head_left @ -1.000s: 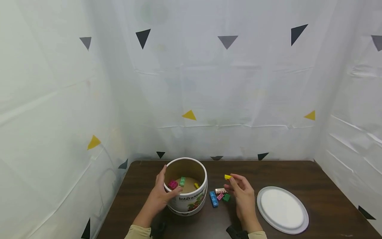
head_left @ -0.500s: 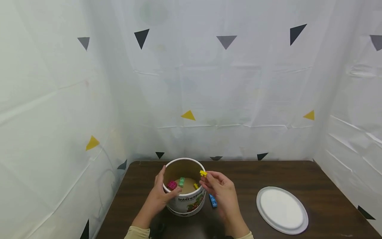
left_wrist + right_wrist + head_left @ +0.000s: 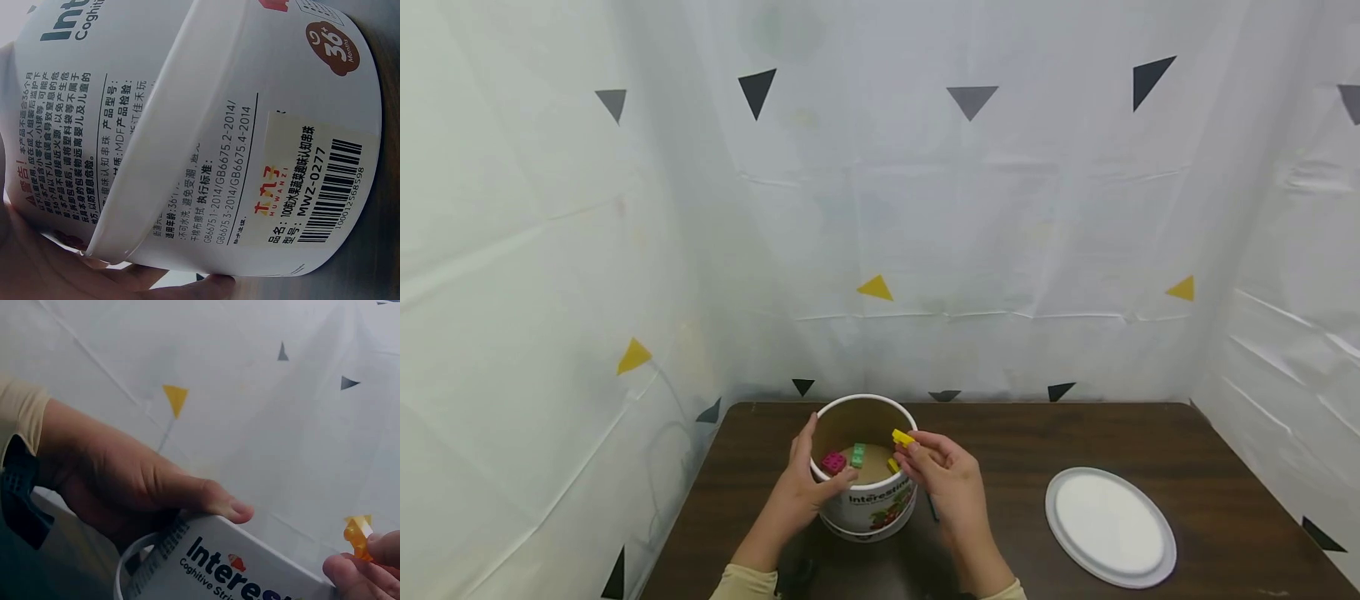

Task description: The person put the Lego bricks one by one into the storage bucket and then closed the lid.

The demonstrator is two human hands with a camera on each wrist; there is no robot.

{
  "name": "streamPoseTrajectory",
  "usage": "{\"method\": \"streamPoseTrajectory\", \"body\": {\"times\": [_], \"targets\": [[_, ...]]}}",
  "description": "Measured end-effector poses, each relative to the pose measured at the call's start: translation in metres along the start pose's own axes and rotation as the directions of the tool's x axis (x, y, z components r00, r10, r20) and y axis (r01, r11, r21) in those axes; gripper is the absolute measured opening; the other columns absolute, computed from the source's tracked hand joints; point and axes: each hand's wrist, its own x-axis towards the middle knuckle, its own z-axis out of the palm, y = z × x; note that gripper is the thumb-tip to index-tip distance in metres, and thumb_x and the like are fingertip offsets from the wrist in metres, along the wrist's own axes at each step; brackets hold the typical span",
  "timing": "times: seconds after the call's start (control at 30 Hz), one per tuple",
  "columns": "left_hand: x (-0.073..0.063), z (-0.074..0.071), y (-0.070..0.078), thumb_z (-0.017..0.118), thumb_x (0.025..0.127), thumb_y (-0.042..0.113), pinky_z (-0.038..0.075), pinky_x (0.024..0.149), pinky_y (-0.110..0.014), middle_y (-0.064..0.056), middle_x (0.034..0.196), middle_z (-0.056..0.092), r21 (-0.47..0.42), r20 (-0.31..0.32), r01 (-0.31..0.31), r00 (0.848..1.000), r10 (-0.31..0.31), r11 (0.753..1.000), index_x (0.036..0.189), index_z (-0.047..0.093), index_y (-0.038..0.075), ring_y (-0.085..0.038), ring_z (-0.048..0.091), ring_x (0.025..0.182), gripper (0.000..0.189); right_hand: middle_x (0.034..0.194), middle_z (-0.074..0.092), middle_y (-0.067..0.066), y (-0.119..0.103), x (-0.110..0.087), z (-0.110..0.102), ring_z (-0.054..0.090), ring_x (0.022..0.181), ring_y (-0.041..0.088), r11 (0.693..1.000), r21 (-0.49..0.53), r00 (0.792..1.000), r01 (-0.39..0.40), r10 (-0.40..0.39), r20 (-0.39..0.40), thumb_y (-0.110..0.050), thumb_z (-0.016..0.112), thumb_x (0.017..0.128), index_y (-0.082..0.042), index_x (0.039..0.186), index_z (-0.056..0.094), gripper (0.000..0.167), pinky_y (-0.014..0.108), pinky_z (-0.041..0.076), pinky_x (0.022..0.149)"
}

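Note:
A white round bucket [image 3: 880, 502] with printed sides stands on the table, its top facing up. My left hand [image 3: 801, 485] grips it at the left, the thumb over the rim; its label and white handle fill the left wrist view [image 3: 187, 125]. Inside lie a magenta toy brick [image 3: 833, 463], a light green brick [image 3: 858, 455] and a yellow brick [image 3: 892, 466]. At the bucket's right rim my right hand [image 3: 953, 477] pinches another yellow brick [image 3: 902, 437] between thumb and fingertips. The right wrist view also shows that studded yellow brick [image 3: 357, 540], above the bucket's edge.
A white round lid [image 3: 1111, 527] lies on the dark wooden table [image 3: 1037, 433] at the right. Part of a blue brick [image 3: 933, 507] shows between the bucket and my right hand, which covers the spot beside it. White curtains [image 3: 925, 208] with printed triangles enclose the table.
My right hand has moved left with the yellow brick, from over the loose bricks to the bucket's rim, and now covers those bricks. The left hand has stayed on the bucket.

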Motion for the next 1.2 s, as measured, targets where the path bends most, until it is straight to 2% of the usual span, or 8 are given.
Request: {"method": "streamPoseTrajectory", "body": {"times": [0.23, 0.4, 0.7, 1.0, 1.2], "targets": [[0.002, 0.001, -0.002, 0.088, 0.089, 0.049, 0.038, 0.121, -0.072, -0.019, 0.176, 0.026, 0.002, -0.003, -0.006, 1.0, 0.006, 1.0, 0.177, 0.012, 0.023, -0.049, 0.046, 0.149, 0.118, 0.12, 0.08, 0.021, -0.003, -0.003, 0.002, 0.082, 0.104, 0.023, 0.997, -0.061, 0.999, 0.04, -0.039, 0.009, -0.011, 0.077, 0.102, 0.006, 0.134, 0.07, 0.036, 0.029, 0.065, 0.087], [0.002, 0.001, -0.001, 0.088, 0.089, 0.051, 0.038, 0.121, -0.071, -0.019, 0.176, 0.026, -0.003, -0.004, -0.004, 1.0, 0.004, 1.0, 0.177, 0.012, 0.025, -0.048, 0.046, 0.149, 0.119, 0.119, 0.081, 0.021, -0.006, -0.003, 0.002, 0.082, 0.102, 0.019, 0.989, -0.133, 0.998, 0.061, -0.057, 0.035, -0.011, 0.076, 0.103, 0.004, 0.132, 0.073, 0.033, 0.029, 0.065, 0.086], [0.0, 0.0, 0.003, 0.088, 0.089, 0.051, 0.037, 0.122, -0.072, -0.019, 0.176, 0.025, -0.005, 0.005, 0.006, 1.0, -0.006, 1.0, 0.176, 0.012, 0.026, -0.048, 0.045, 0.149, 0.119, 0.118, 0.082, 0.019, -0.009, -0.004, 0.0, 0.082, 0.101, 0.017, 0.989, -0.145, 0.998, 0.036, -0.029, 0.05, -0.009, 0.075, 0.103, 0.004, 0.129, 0.074, 0.029, 0.029, 0.065, 0.086], [0.0, -0.001, 0.003, 0.087, 0.09, 0.049, 0.035, 0.122, -0.074, -0.019, 0.176, 0.025, 0.002, 0.0, 0.009, 1.0, -0.009, 1.0, 0.176, 0.011, 0.028, -0.05, 0.044, 0.151, 0.117, 0.116, 0.082, 0.018, -0.019, -0.006, -0.003, 0.08, 0.111, 0.031, 0.983, -0.18, 0.996, 0.044, -0.03, 0.079, -0.008, 0.074, 0.104, 0.002, 0.127, 0.076, 0.025, 0.03, 0.065, 0.086], [0.0, -0.001, 0.001, 0.087, 0.09, 0.048, 0.035, 0.122, -0.075, -0.017, 0.178, 0.023, -0.005, 0.01, 0.005, 1.0, -0.005, 1.0, 0.177, 0.011, 0.028, -0.05, 0.043, 0.152, 0.117, 0.115, 0.081, 0.02, -0.028, -0.002, -0.02, 0.081, 0.104, 0.033, 0.962, -0.266, 0.998, 0.053, -0.042, 0.044, -0.009, 0.071, 0.106, 0.002, 0.129, 0.075, 0.026, 0.033, 0.066, 0.087]]}}
